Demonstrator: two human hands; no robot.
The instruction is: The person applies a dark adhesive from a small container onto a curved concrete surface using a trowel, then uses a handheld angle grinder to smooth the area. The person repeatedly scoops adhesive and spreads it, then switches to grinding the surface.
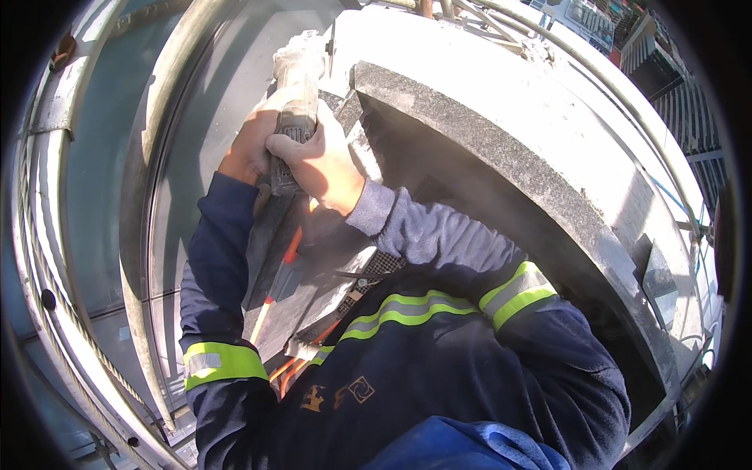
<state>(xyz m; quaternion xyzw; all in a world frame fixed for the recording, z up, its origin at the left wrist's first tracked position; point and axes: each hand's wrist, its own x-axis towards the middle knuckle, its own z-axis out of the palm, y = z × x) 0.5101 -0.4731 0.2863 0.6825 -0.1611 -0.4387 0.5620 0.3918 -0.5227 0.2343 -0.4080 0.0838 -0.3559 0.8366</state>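
Observation:
Both my hands grip a dust-covered angle grinder near the upper middle of the head view. My left hand wraps the left side of its body. From the right, my right hand closes round it, the thumb lying across the top. The tool's head points away from me, beside the corner of a speckled grey stone slab. Its disc cannot be made out. An orange cable runs back beneath my forearms. Pale dust hangs in the air near the slab.
Metal pipe rails and a wire rope curve along the left, beside grey-green glass panels. A dark hollow lies under the slab's edge. Another rail runs on the right, with a loose stone piece nearby.

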